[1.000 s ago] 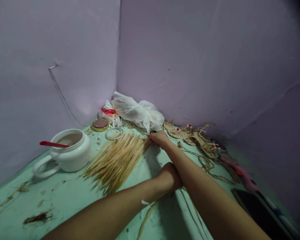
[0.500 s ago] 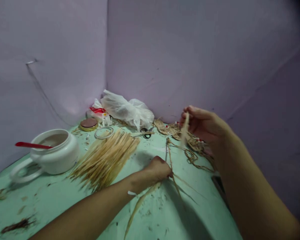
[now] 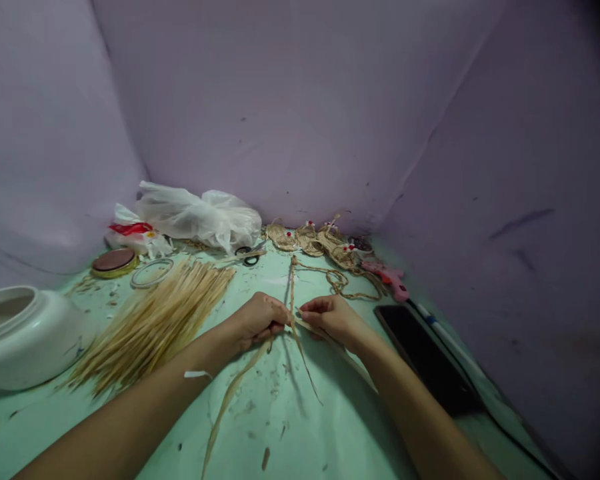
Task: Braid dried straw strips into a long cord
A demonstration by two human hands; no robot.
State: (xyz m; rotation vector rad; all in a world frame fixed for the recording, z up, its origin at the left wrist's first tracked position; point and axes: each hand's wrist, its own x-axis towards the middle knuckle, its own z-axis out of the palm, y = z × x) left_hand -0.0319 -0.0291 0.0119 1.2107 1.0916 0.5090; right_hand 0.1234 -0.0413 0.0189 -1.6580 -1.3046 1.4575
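A thin twisted cord of plant fibre runs from the far part of the table toward me, its loose ends hanging past my hands. My left hand pinches the near end of this cord, and a long pale strip trails from beneath it toward the front. Close on the right, my right hand pinches another fibre strip against the cord's end; its tail runs back under my forearm. Left of my hands lies a spread bundle of dry straw-coloured strips.
A white pot stands at left. Behind are a round tin, a ring, a plastic bag, scissors and woven pieces with red pins. A pink glue gun and a black phone lie right.
My right hand has come down from its raised position with the strip to beside my left hand at the cord. The view has turned right, bringing the phone and glue gun into sight.
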